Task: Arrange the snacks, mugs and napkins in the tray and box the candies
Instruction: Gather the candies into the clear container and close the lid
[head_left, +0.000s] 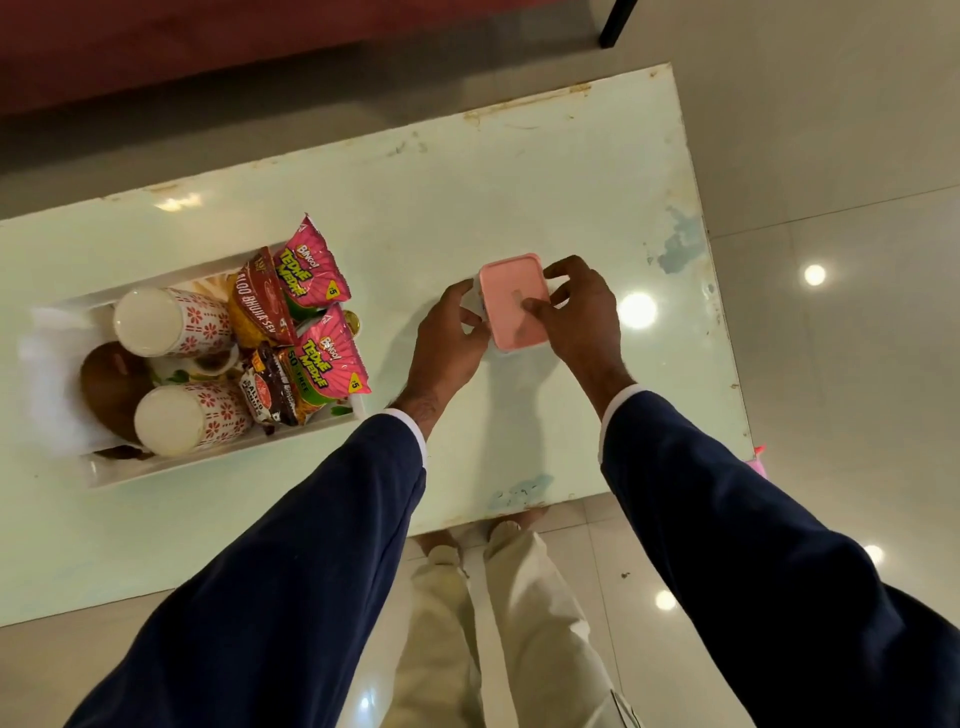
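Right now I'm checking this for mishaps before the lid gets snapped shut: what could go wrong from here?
1. The pink lid looks tilted on the box; pressing with the right hand could seat it crooked or pop it off.
2. The left hand holds only the box's side, so it may slide on the glossy table.
3. The snack packets overhang the tray rim and could be knocked by a sleeve.
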